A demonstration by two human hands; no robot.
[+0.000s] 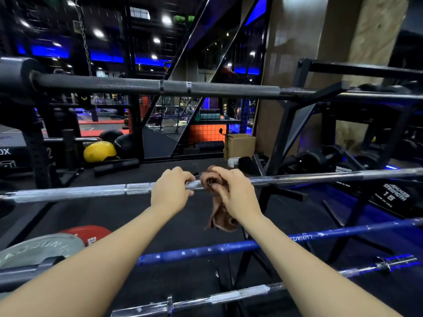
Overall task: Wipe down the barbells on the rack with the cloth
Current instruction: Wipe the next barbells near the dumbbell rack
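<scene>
Left hand (170,191) wraps the chrome bar (320,177), fingers curled over the top, thumb side hidden underneath. Right hand (235,195) just beside it grips the brown cloth (209,181), bunched around the same bar; loose end hangs below the wrist, partly hidden by the forearm. Fingertip contact under the cloth can't be made out. Black bar (217,89) sits above on the rack (295,115), its left sleeve blurred and cut off by the frame edge. Blue bar (206,250) lies below the forearms, lettering reversed and hard to read. Two more chrome bars nearest the camera, both partly covered by the arms. Plates (34,248) lower left, cropped. Yellow ball (99,152) on the floor behind.
</scene>
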